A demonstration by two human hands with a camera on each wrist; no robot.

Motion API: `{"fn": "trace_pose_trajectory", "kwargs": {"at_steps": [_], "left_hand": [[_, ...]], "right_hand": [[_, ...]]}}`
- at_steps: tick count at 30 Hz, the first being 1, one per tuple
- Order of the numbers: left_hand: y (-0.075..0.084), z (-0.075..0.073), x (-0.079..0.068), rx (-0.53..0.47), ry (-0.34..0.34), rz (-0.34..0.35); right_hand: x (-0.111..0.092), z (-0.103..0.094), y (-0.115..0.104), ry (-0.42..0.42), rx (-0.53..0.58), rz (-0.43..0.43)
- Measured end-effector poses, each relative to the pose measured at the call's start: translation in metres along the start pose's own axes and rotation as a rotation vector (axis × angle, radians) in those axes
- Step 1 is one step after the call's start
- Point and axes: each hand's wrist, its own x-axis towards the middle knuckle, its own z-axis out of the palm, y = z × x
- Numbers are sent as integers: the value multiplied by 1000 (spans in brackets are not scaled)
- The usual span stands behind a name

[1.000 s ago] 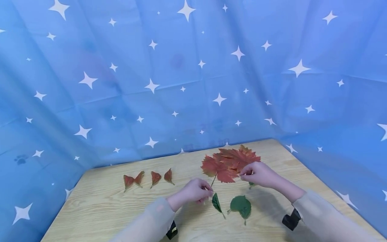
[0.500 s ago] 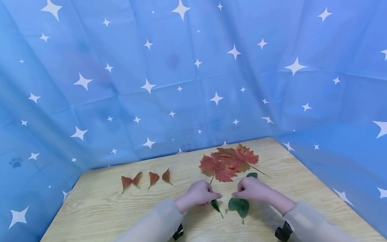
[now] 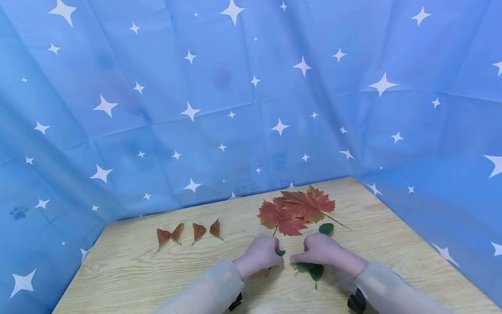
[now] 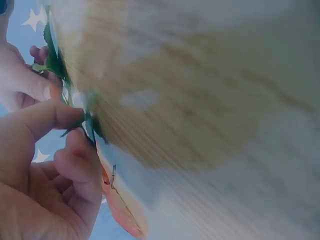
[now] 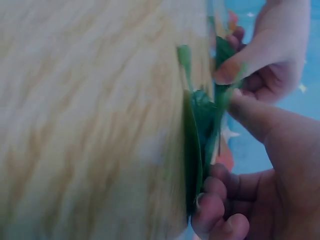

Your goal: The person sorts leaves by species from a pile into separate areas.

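Near the front middle of the table, my left hand [image 3: 262, 253] pinches a small green leaf [image 3: 281, 253] between thumb and forefinger; the left wrist view shows this leaf [image 4: 98, 129] between the fingertips. Just to the right, my right hand [image 3: 323, 250] is over a pair of overlapping green leaves [image 3: 315, 271]. In the right wrist view, its thumb and curled fingers are at opposite edges of these green leaves [image 5: 202, 112]. The hand covers their upper part in the head view. Another green leaf [image 3: 326, 228] lies just beyond the right hand.
Two large red maple leaves, a nearer one [image 3: 276, 216] and a farther one [image 3: 310, 203], overlap behind the hands. Several small folded red leaves [image 3: 198, 232] lie in a row on the left of the wooden table [image 3: 129, 270]. A blue star-patterned curtain [image 3: 219, 87] hangs behind.
My right hand has come down and left from beside the maple leaves to the green pair. The left hand has shifted slightly right, covering most of its leaf.
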Motion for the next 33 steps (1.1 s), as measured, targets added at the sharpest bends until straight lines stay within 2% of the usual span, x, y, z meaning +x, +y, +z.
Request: {"fn": "trace_pose_trajectory", "kwargs": {"at_steps": [6,11,16,18,20,25,28,33], "left_hand": [[-1,-4,-2,39,26,95],[-1,-5,-3,32,0,132],[0,-4,-3,34,-38,160],[0,-3,-3,35,-47,161],[0,-2,-3,36,-51,160],[0,2,-3,32,-49,162],[0,2,-3,34,-47,182],[0,2,-4,114,-27,251]], "right_hand": [[2,0,-4,-54,-23,-17],[5,-1,-8,-99,-52,-18],[6,-4,-10,-101,-51,76],[4,-6,-9,-82,-12,112],[3,-8,-8,-56,33,112],[6,-12,3,10,136,23],[9,-13,12,38,247,12],[12,-8,26,70,457,71]]}}
